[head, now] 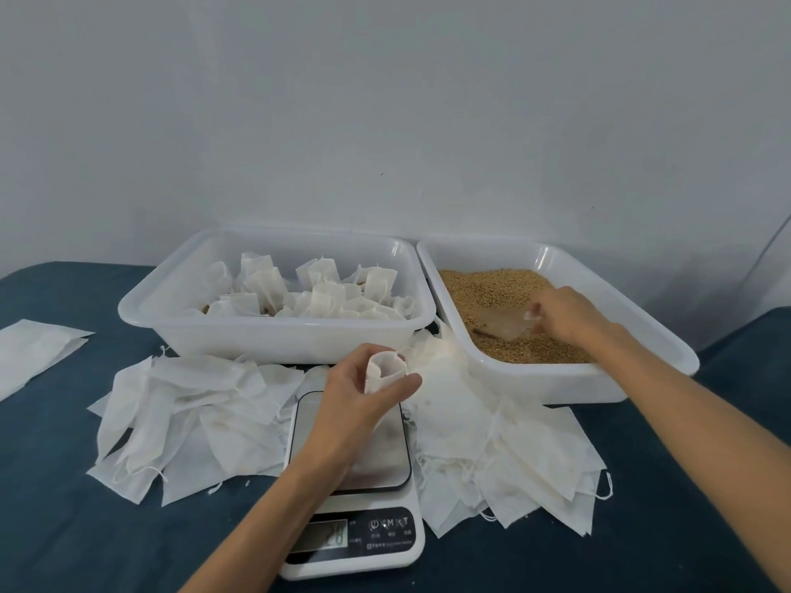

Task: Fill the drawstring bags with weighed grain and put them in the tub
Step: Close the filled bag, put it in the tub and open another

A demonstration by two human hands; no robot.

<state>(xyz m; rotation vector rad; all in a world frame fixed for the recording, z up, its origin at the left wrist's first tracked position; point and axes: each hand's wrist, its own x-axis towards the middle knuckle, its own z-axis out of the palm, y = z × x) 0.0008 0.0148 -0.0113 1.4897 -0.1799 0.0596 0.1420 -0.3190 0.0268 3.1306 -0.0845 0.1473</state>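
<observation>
Step in hand: scooping grain for one bag. Left hand [364, 391], frame centre, has fingers and thumb curled round an empty drawstring bag [384, 372], mouth held open and facing up, above the scale [353, 485]. Scale display lit, digits too blurred to read. Right hand [565, 314], centre right, is down in the grain tub [556, 378], fingers pinching the handle of a clear scoop [503, 323] that lies on the grain [492, 288]. Whether the scoop is loaded, cannot tell.

Second tub [274, 336], upper centre-left, already holds many filled bags [316, 293], tops gathered. Loose flat bags lie in piles on the desk [64, 528]: left pile [188, 413] beside the scale, right pile [513, 442] between the scale and the grain tub. A separate flat stack [34, 357] sits at far left.

Task looks well along, plenty of empties left.

Next move likely: lift a loaded scoop across to the open bag mouth and tip it in without spilling, then set the bag on the scale plate to check weight.
</observation>
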